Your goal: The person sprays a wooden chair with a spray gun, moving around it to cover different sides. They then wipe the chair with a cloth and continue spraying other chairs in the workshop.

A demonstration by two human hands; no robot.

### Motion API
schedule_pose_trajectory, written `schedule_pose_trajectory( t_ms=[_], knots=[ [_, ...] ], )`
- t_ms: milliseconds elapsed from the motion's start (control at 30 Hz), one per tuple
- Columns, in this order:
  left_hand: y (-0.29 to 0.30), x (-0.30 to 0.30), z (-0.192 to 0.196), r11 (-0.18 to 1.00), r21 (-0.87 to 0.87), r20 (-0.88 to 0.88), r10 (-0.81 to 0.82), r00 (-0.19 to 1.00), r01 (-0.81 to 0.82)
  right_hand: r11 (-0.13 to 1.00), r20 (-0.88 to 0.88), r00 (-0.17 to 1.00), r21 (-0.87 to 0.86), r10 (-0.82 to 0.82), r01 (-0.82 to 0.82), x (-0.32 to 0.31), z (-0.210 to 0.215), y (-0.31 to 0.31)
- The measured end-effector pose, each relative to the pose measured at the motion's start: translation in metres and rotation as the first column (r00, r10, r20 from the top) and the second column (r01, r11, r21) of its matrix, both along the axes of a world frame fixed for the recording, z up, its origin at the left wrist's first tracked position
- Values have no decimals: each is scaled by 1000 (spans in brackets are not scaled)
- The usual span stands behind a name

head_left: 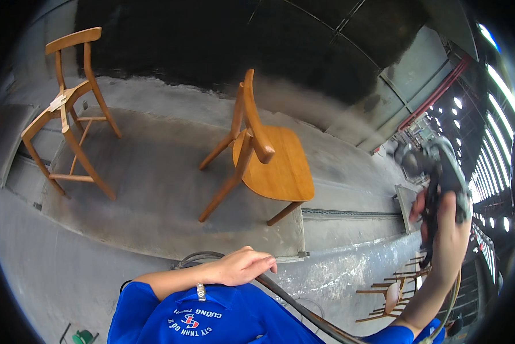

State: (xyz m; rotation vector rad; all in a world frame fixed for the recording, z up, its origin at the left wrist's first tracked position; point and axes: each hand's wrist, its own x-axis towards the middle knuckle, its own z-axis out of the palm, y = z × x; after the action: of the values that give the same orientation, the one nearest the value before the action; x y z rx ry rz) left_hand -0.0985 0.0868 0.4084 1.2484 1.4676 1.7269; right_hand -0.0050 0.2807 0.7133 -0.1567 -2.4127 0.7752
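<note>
My right hand (449,223) is raised at the right, its fingers wrapped round the handle of a spray gun (444,169), which is blurred. A pale mist (332,112) spreads leftward from the gun, past the far side of a brown wooden chair (280,160). That chair stands upright in the middle with its backrest to the left. Close to my chest, my left hand (245,267) is closed over a dark hose (303,309); its fingertips are partly hidden. The hose runs on to the lower right.
A wooden chair frame without a seat panel (77,117) stands at the far left. Both stand on a grey platform (154,200) before a dark-stained wall (183,43). A chain track (352,214) runs right of the platform. More wooden chair parts (392,292) are at the lower right.
</note>
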Motion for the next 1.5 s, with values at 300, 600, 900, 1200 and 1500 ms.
schedule_pose_trajectory(
  t_ms=[300, 600, 900, 1200, 1500],
  knots=[
    [-118, -58, -20, 963, 58, 111, 254, 961, -262, 994, 39, 999, 108, -33, 28, -132, 19, -101],
    [-168, -73, -35, 954, 75, 218, 268, 938, -290, 901, -12, 995, 424, 101, -86, -195, 5, -166],
    [-230, -79, -54, 897, 119, 294, 377, 878, -426, 854, 405, 884, 350, 233, -385, -191, -105, -191],
    [-284, -67, -77, 768, 65, 312, 592, 744, -638, 844, 608, 785, 352, 123, -404, -210, -236, -219],
    [-334, -49, -99, 566, 29, 345, 768, 540, -824, 758, 731, 676, 385, 99, -527, -239, -349, -264]
  ],
)
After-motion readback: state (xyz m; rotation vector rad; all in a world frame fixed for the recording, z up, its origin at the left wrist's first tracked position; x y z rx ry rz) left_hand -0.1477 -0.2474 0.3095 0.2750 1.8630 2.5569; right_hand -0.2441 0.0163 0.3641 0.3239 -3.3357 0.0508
